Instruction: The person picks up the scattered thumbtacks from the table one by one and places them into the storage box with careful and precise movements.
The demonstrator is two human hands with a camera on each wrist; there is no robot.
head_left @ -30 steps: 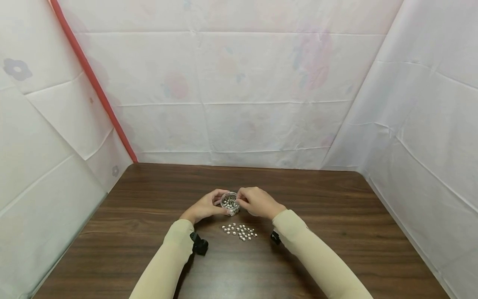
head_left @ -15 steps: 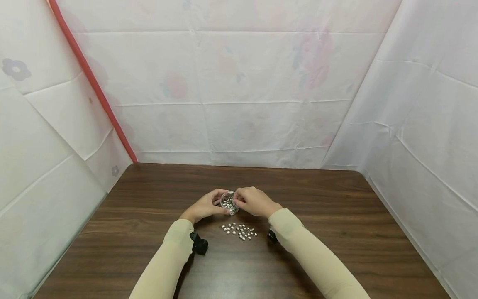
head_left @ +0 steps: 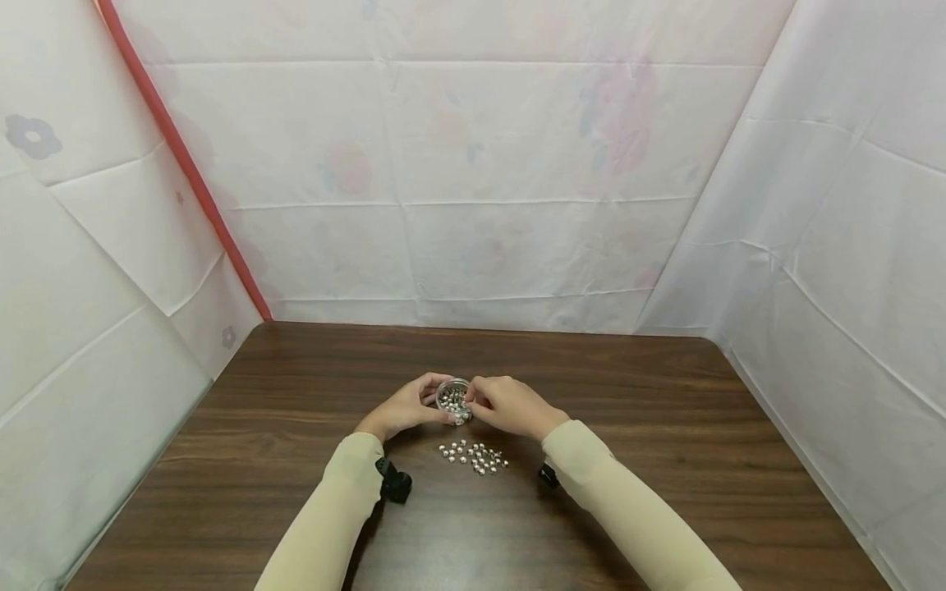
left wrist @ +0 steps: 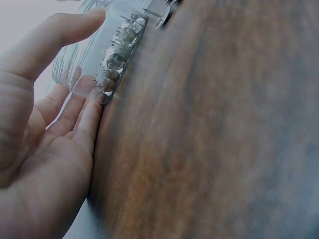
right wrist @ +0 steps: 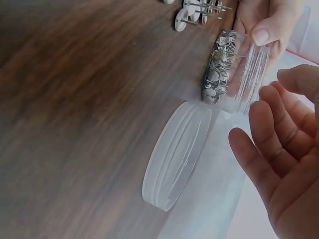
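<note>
A: What is each hand holding?

B: The left hand [head_left: 405, 409] is curled round a clear, round plastic jar with a threaded neck [right wrist: 253, 74], thumb on one side, fingers on the other. The right hand [head_left: 513, 404] has bent fingertips at the jar's mouth; whether they pinch anything, I can't tell.

A: And the jar?

B: It stands uncapped on the dark brown wood-grain tabletop [head_left: 628, 427], a layer of silver, dome-headed metal thumbtacks [right wrist: 218, 69] in the bottom.

A: How would you handle those well?

B: I'd keep the left grip steady but light, low on the wall, so the mouth stays free. With the right, I'd take tacks by their smooth heads and avoid pushing fingertips down blind, since the points could well prick.

A: What lies around it?

B: A loose scatter of the same silver tacks [head_left: 479, 456] on the near side, some with points sticking out sideways, so I'd keep the forearms off them. A translucent, round plastic lid [right wrist: 174, 154] lies just beside the jar, on the right hand's side.

A: Any brand or label?

B: None I can read on jar or lid. The white cloth backdrop [head_left: 473, 123] carries only faded flower prints.
</note>
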